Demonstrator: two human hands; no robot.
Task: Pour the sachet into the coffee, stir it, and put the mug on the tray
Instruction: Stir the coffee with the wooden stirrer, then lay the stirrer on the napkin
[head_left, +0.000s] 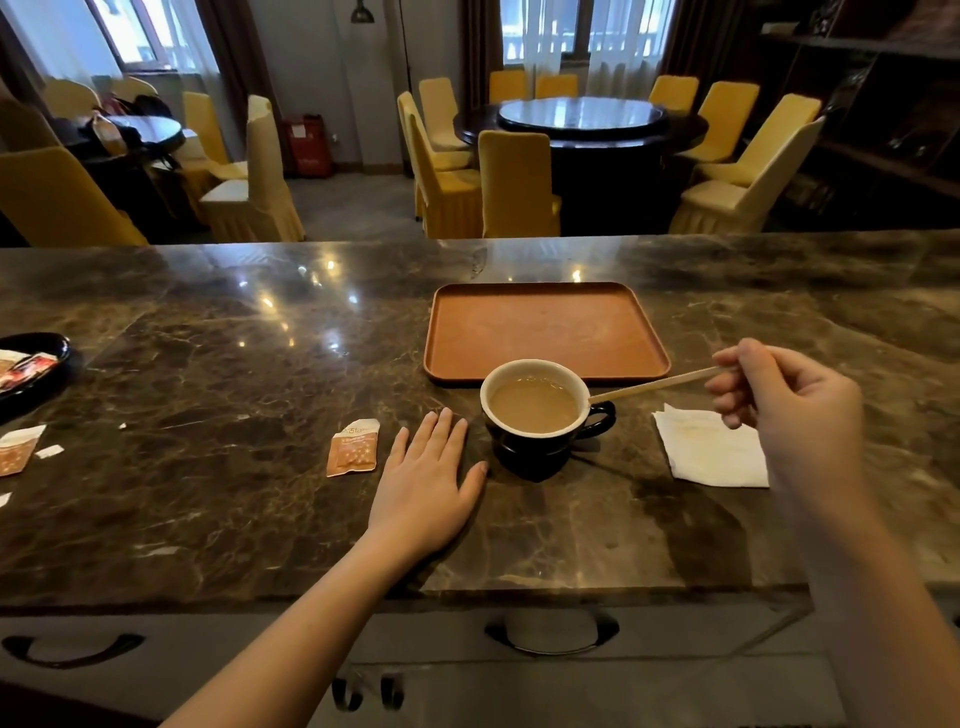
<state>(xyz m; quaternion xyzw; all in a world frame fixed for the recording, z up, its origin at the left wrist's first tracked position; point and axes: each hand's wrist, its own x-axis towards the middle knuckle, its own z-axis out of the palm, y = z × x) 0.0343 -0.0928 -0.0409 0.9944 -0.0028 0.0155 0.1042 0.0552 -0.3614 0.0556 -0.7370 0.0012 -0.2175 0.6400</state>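
A black mug (540, 452) with a white inside holds light brown coffee and stands on the marble counter, just in front of the orange-brown tray (545, 327). My right hand (779, 405) pinches the far end of a wooden stir stick (654, 385) whose tip rests at the mug's right rim. My left hand (431, 478) lies flat on the counter, fingers spread, just left of the mug and not touching it. A torn-open orange sachet (353, 449) lies on the counter left of that hand.
A white napkin (711, 449) lies right of the mug under my right hand. At the far left sit a black dish (31, 364) of sachets, another torn sachet (18, 449) and paper scraps. Drawer handles run below the counter's front edge.
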